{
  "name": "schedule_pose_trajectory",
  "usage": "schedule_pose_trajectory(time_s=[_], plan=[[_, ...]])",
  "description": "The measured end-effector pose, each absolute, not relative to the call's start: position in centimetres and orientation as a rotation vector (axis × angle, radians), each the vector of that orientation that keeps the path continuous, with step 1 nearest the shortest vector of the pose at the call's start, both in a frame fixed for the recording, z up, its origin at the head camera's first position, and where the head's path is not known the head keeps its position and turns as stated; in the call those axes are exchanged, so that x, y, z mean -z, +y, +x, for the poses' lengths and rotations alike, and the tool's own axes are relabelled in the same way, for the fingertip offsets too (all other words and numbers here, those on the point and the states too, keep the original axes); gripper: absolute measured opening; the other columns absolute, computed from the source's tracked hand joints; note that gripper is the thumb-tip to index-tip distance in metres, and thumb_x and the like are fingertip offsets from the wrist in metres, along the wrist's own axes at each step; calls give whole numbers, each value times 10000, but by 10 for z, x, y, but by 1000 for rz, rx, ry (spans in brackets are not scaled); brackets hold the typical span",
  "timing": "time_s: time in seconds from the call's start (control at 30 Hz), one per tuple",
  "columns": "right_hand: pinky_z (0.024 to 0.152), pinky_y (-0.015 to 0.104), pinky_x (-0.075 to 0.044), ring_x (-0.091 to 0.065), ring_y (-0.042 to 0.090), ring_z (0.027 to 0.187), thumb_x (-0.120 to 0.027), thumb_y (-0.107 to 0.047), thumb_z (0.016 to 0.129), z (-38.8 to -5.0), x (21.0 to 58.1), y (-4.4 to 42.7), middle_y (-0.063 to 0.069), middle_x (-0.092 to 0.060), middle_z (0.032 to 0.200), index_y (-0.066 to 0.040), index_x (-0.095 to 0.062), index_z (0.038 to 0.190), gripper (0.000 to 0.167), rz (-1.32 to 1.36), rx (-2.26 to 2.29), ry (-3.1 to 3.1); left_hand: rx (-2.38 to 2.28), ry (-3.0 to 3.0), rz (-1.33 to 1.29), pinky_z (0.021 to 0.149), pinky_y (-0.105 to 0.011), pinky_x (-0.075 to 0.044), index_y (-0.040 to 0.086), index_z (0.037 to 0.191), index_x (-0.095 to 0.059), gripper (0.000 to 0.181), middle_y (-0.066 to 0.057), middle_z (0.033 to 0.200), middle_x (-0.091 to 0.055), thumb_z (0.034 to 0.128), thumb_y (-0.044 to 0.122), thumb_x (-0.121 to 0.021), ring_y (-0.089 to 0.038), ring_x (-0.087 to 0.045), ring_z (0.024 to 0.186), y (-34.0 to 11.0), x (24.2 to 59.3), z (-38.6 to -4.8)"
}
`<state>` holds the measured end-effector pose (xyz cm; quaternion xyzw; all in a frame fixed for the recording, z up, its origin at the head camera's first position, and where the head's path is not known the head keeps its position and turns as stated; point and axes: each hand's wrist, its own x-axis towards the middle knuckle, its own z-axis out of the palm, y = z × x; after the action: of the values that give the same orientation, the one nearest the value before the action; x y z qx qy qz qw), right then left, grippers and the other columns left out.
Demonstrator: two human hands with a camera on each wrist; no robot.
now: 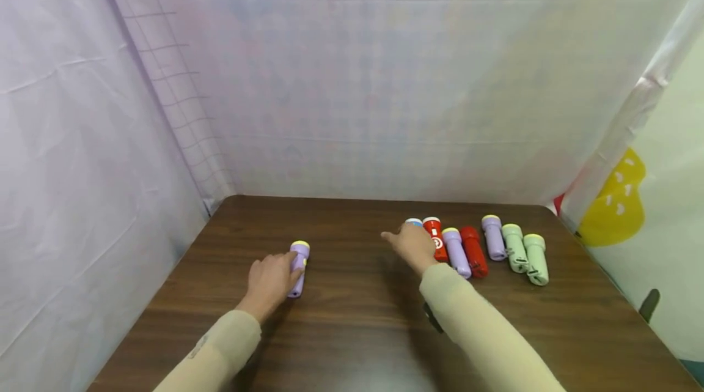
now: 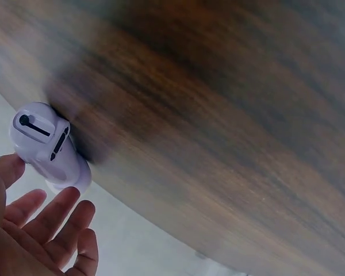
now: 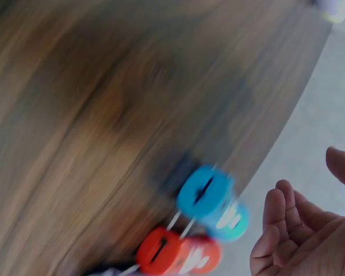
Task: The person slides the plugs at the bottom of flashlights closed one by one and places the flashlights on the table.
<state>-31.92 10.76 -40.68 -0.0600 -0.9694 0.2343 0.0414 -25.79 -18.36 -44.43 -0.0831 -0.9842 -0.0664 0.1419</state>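
Note:
A purple flashlight with a yellow rim lies on the left part of the table. My left hand is at it, and in the left wrist view its loosely bent fingers stand around the near side without closing round it. The thumb appears to touch the flashlight's tail end. Over on the right, my right hand hovers at a blue flashlight, which it mostly hides in the head view. Its fingers are apart from the flashlight in the right wrist view. A red flashlight lies beside the blue one.
Further right in the same row lie a purple flashlight, a darker red flashlight, another purple flashlight and two pale green flashlights. The brown wooden table meets white curtains at the back and left.

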Motion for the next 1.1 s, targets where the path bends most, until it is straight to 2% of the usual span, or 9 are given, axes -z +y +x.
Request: schedule_pose_trajectory(time_s=[0.2, 0.3, 0.5, 0.7, 0.9, 1.0, 1.1], plan=[[636, 480, -517, -650, 320, 807, -652, -518, 875, -325, 406, 138, 145, -672, 840, -64, -680, 786, 464, -198, -703, -2963, 177, -2839, -256, 642, -477, -481, 107, 1186, -692, 369, -146, 924, -714, 909, 351, -702, -350, -672, 794, -183, 444, -257], [604, 468, -502, -652, 316, 814, -655, -515, 872, -326, 406, 148, 148, -677, 851, -68, -684, 831, 450, -197, -715, -2952, 160, -2854, -268, 645, -474, -490, 112, 1157, -703, 346, -133, 912, -708, 911, 355, -701, -341, -668, 792, -184, 443, -256], [635, 498, -511, -661, 385, 888, -634, -525, 886, -327, 404, 176, 226, -695, 980, -58, -720, 899, 476, -265, -696, -2951, 148, -2872, -281, 636, -469, -481, 116, 1017, -720, 248, -94, 838, -678, 926, 344, -681, -325, -650, 755, -186, 443, -255], [683, 522, -504, -645, 432, 962, -582, -489, 929, -323, 401, 223, 255, -683, 1095, -35, -751, 994, 489, -248, -697, -2948, 175, -2868, -289, 656, -477, -482, 111, 1040, -724, 253, -99, 853, -679, 930, 333, -676, -331, -650, 773, -184, 446, -255], [693, 529, -503, -615, 464, 1026, -520, -499, 963, -318, 392, 259, 269, -646, 1192, 26, -682, 1166, 586, -292, -754, -2968, 201, -2831, -305, 635, -488, -495, 111, 1005, -716, 223, -110, 852, -674, 925, 317, -687, -344, -656, 769, -180, 449, -255], [708, 524, -498, -611, 462, 1030, -513, -497, 963, -318, 387, 270, 279, -630, 1210, 17, -667, 1190, 582, -313, -746, -2961, 225, -2825, -302, 629, -490, -499, 107, 1014, -720, 220, -115, 865, -676, 924, 305, -691, -349, -662, 779, -179, 450, -255], [732, 543, -493, -595, 498, 1023, -513, -501, 957, -318, 386, 280, 328, -608, 1196, 48, -667, 1144, 600, -337, -714, -2953, 220, -2826, -294, 634, -487, -501, 106, 1038, -724, 230, -113, 878, -677, 927, 304, -688, -345, -663, 791, -177, 450, -254]])
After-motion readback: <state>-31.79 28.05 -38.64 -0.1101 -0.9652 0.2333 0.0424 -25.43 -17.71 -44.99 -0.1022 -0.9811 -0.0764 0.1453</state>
